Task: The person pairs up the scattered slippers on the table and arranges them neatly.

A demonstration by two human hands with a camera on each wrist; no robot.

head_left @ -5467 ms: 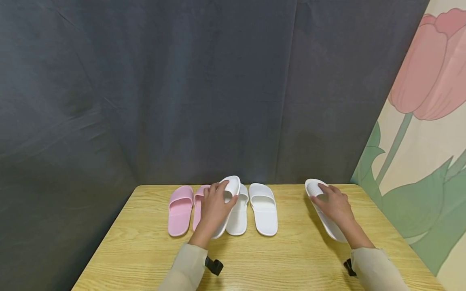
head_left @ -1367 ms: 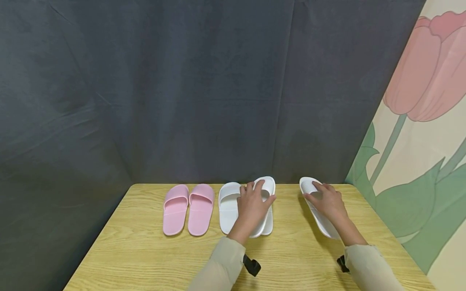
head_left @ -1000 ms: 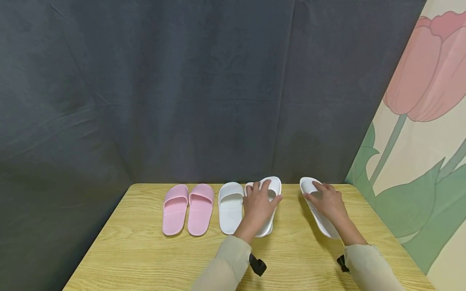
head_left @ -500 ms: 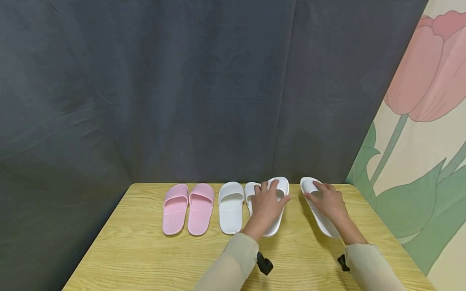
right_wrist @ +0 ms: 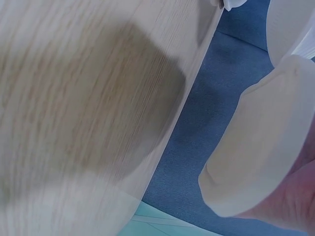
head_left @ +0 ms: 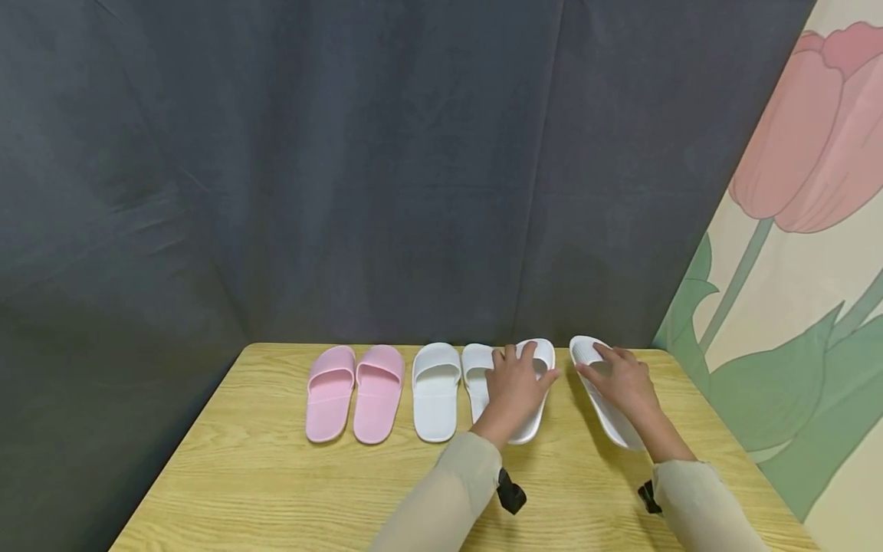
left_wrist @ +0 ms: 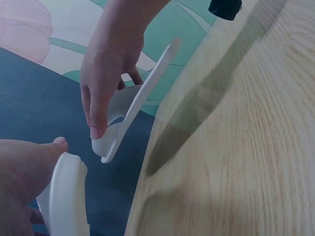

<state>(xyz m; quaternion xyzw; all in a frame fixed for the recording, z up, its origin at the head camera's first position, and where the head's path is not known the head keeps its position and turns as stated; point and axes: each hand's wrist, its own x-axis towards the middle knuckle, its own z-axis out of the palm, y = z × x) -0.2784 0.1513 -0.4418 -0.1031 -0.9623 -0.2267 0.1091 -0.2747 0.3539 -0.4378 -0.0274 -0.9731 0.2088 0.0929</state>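
My left hand [head_left: 513, 391] grips a white slide slipper [head_left: 530, 428] by its strap, thumb on one side and fingers on the other. That slipper is just right of a white slipper [head_left: 476, 357] standing on the table, partly hidden by my hand. My right hand [head_left: 624, 383] holds another white slipper [head_left: 612, 420] by the strap, tilted, toe pointing away. In the left wrist view this slipper [left_wrist: 132, 109] hangs above the table with a shadow below. The right wrist view shows its pale sole [right_wrist: 256, 142]. Whether the left-hand slipper touches the table, I cannot tell.
Left of my hands, a white slipper [head_left: 436, 406] and two pink slippers [head_left: 329, 406] stand in a row along the back edge of the wooden table [head_left: 276, 491]. A dark curtain [head_left: 386, 176] hangs behind; a tulip-painted wall [head_left: 793, 307] rises at the right.
My left hand has carried its slipper rightward, from over the pink and white slippers, past the standing white pair, to their right side. My right hand has stayed nearly still with its slipper.
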